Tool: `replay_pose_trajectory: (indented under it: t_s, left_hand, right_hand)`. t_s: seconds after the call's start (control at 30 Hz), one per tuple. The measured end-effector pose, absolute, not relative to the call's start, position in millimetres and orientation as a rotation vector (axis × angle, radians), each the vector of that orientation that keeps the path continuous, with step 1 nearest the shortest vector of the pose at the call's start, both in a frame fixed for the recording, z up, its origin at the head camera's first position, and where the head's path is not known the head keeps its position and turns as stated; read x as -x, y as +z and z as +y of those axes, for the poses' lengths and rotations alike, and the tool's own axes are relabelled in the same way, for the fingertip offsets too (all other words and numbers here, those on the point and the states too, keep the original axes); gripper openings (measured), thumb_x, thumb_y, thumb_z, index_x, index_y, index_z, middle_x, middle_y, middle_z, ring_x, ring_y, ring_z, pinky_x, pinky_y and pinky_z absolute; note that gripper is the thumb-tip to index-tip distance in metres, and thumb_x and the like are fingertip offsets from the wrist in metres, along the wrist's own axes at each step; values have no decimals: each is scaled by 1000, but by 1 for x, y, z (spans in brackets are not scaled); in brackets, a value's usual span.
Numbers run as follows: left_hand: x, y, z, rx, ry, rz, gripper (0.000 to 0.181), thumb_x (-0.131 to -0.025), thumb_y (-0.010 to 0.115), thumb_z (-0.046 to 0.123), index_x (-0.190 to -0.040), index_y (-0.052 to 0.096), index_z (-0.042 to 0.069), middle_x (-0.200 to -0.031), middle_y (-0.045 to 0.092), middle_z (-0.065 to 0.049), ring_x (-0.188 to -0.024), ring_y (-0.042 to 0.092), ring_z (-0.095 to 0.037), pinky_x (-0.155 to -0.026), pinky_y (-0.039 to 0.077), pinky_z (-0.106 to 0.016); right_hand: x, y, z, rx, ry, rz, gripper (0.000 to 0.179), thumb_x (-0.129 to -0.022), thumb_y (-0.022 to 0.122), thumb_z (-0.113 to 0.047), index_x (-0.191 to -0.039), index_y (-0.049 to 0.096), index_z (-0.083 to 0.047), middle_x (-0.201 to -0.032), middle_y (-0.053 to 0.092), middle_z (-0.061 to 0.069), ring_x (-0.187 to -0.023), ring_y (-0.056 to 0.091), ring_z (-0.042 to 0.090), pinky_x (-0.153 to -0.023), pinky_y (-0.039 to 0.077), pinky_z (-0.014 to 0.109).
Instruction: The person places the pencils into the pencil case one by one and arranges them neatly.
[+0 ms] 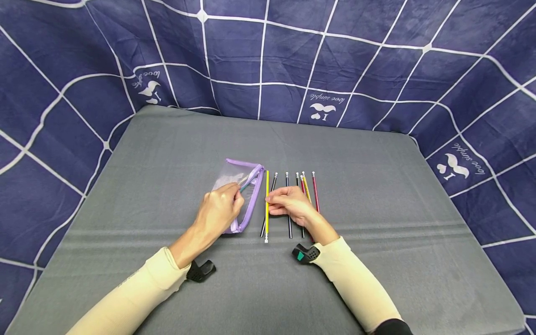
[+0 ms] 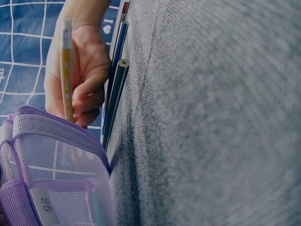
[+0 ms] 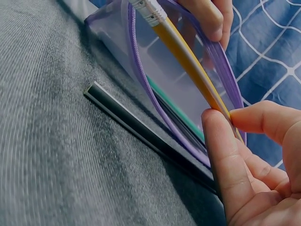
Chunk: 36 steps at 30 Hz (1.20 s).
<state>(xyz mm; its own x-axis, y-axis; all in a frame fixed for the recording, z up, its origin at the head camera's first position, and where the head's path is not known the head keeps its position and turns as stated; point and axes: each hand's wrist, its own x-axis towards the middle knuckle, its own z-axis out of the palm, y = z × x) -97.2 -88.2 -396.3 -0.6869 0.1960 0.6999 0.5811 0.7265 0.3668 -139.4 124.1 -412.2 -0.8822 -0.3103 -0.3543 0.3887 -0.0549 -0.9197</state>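
Observation:
My right hand pinches a yellow pencil between thumb and fingers, its white eraser end toward me. The pencil stands alongside the mouth of a purple-edged clear mesh pencil pouch. With curled fingers my left hand grips the pouch's upper edge, and in the right wrist view the zipped mouth gapes open. Inside it lie a green pencil and a dark one. A black pencil lies on the grey cloth just outside the mouth, below the yellow pencil.
Right of the pouch, several more pencils lie in a loose row: a dark blue one, a red one and another yellow one, partly under my right hand. Grey cloth covers the table; a blue checked curtain hangs behind.

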Motion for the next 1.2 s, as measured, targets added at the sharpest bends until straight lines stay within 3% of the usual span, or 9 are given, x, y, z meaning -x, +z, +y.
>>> replay_pose_trajectory:
  t_s: [0.8, 1.2]
  left_hand:
    - [97, -396, -89, 584, -763, -2281, 10, -78, 61, -4, -83, 69, -6, -82, 70, -14, -71, 70, -30, -57, 54, -45]
    - [97, -396, -89, 589, -763, -2285, 5, -77, 61, -5, -78, 65, -2, -78, 67, -12, -64, 66, -29, -54, 53, -44]
  right_hand:
    - [147, -412, 98, -85, -1978, 1750, 14, -86, 64, 8, -99, 63, 12, -72, 67, 7, -58, 65, 11, -59, 56, 24]
    - [152, -412, 90, -94, -2006, 1734, 12, -86, 63, 8, -98, 64, 12, -71, 66, 7, -58, 66, 12, -59, 56, 24]
